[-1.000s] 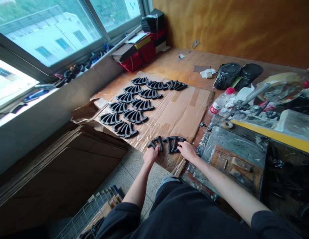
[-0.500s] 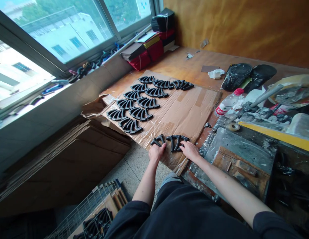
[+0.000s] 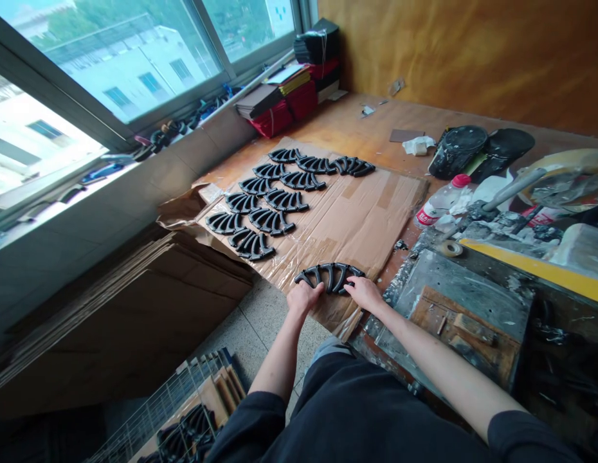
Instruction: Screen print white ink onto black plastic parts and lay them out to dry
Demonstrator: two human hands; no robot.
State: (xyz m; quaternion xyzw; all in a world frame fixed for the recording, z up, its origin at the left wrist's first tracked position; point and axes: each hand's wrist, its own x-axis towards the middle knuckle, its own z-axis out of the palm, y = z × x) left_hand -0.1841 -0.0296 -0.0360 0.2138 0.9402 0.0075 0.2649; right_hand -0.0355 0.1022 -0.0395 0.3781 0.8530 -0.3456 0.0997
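Several black curved, tube-like pieces (image 3: 332,276) lie side by side in a fan at the near edge of the cardboard sheet (image 3: 347,218). My left hand (image 3: 303,296) is closed on the pieces at the left end of this fan. At its right end my right hand (image 3: 364,292) grips the pieces there, fingers bent round them. Their lower ends are partly hidden by my hands. Farther back on the cardboard lie more fans of the same black pieces (image 3: 278,200), set out in rows.
To the right stand a plastic bottle with a red cap (image 3: 441,200), black-stained cans (image 3: 458,148) and a grey metal plate (image 3: 477,289). Flat cardboard (image 3: 135,308) leans at the left. Below it is a wire basket (image 3: 183,405) holding black pieces. Stacked sheets (image 3: 284,96) stand by the window.
The left-hand pieces have moved right against the right-hand ones, closing the gap into one continuous fan. My right hand has shifted slightly left. The rows behind stay put.
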